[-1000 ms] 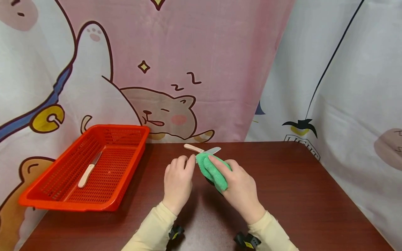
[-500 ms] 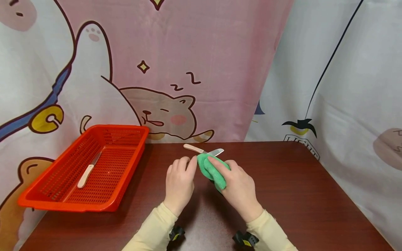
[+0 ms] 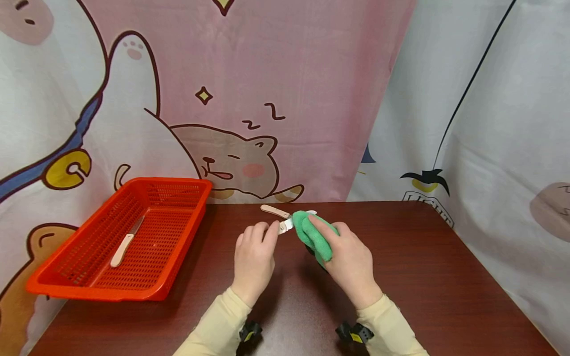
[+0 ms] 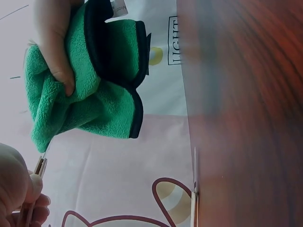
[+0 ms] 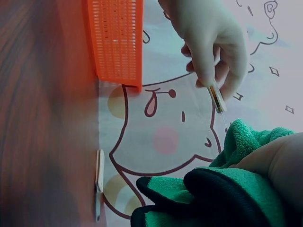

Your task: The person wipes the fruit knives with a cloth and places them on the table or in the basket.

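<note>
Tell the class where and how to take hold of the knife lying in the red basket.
Probably by the pale handle, across its width, coming from above on the person's side. The knife lies in the red basket, handle nearer the person, blade pointing away, and the raised walls would likely hinder a low approach.

Softly lit in the head view, with diffuse shadows and a pale glare on the glossy red-brown wooden tabletop (image 3: pixel 423 277); cooler and hazier in both wrist views, blurred along the wood grain, clearer on the fluffy, black-edged green cloth (image 4: pixel 87 85).
</note>
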The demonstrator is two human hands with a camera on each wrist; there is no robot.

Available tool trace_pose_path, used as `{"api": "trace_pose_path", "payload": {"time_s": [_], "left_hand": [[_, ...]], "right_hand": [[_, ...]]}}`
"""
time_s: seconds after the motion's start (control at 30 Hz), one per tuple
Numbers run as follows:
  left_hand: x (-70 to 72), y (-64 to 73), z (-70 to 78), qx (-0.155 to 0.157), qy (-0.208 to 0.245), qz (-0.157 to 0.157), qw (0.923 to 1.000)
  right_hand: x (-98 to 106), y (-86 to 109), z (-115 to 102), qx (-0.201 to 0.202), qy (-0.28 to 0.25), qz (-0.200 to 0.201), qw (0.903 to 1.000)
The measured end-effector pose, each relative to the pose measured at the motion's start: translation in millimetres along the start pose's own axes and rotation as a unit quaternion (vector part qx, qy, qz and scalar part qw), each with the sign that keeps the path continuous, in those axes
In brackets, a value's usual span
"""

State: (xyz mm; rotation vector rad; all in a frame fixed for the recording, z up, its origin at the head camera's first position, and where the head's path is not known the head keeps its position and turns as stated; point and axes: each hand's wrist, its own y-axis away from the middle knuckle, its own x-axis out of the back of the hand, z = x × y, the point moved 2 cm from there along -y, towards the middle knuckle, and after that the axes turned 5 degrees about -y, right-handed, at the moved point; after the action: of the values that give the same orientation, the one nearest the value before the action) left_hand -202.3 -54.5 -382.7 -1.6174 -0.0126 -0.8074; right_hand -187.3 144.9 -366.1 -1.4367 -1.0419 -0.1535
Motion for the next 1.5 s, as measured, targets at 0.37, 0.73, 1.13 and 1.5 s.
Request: {"api": "trace_pose_path", "payload": {"time_s": [0.37, 0.73, 1.13, 1.5], "left_hand": [[1.8, -1.4, -1.1, 0.002, 0.001, 0.001, 1.0], [3.4, -2.2, -1.0, 0.001, -0.002, -0.001, 1.0], [3.2, -1.5, -1.4, 0.009, -0.003, -0.001, 1.0], [1.4, -0.9, -5.5, 0.022, -0.004, -0.004, 0.9997]], "right_hand": [[7, -1.7, 12, -0.032, 0.001, 0.005, 0.9995], [9, -2.7, 17, -0.036, 0.002, 0.008, 0.9993], [13, -3.1, 24, -0.063, 0.002, -0.006, 0.998], [27, -5.5, 24, -0.072, -0.008, 0.005, 0.9974]]}}
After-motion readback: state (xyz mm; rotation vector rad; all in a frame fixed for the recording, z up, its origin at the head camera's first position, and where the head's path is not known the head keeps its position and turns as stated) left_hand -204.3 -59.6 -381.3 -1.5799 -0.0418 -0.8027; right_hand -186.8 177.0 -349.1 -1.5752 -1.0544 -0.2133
